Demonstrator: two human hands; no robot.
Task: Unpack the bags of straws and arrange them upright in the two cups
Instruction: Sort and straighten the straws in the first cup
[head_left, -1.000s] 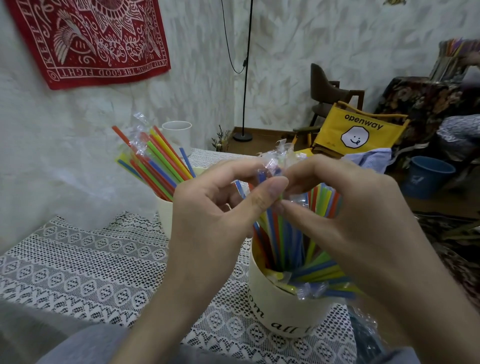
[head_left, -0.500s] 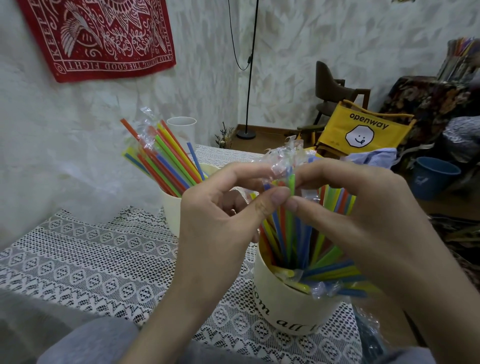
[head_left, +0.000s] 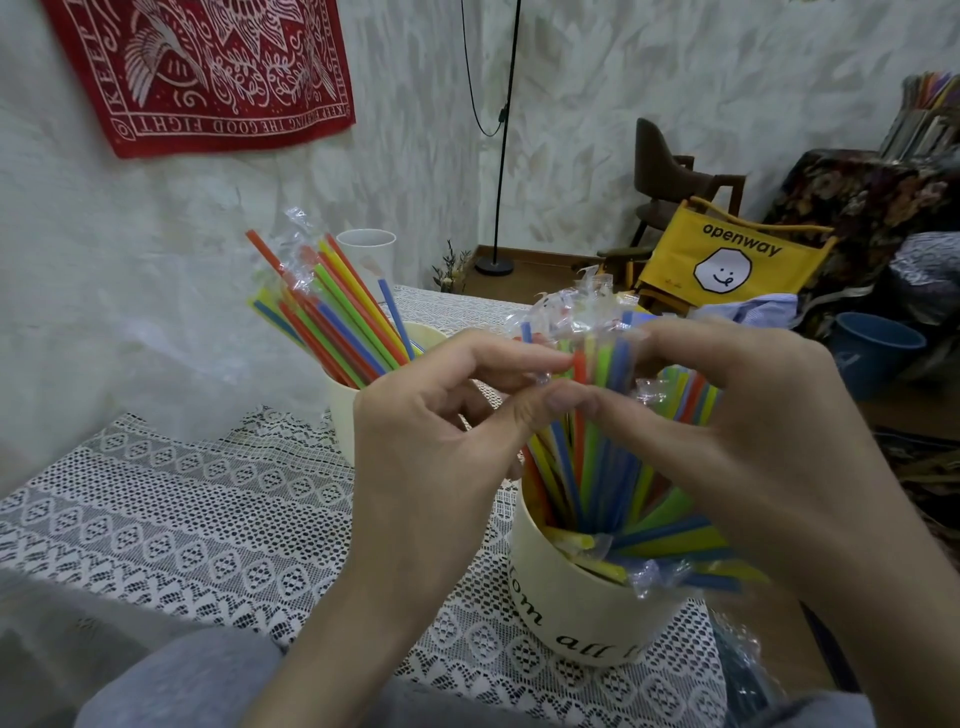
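A cream cup with black lettering (head_left: 571, 608) stands near me, full of coloured straws (head_left: 587, 467). A clear plastic bag (head_left: 571, 317) still wraps the tops of one bundle in it. My left hand (head_left: 441, 441) and my right hand (head_left: 737, 431) both pinch that bag at the straw tops, thumbs and forefingers nearly touching. A second cream cup (head_left: 343, 415) behind my left hand holds more straws (head_left: 332, 317) leaning left, one bundle there with a bag on its top.
A white lace cloth (head_left: 182, 509) covers the table. A plain white cup (head_left: 366, 254) stands at the back by the wall. Crumpled clear plastic (head_left: 748, 670) lies at the lower right. A yellow chair (head_left: 727, 260) and a blue bucket (head_left: 872, 353) sit beyond the table.
The bag top has been pulled up and spread, so more straw tips show between my fingers. Both hands have stayed at the bundle.
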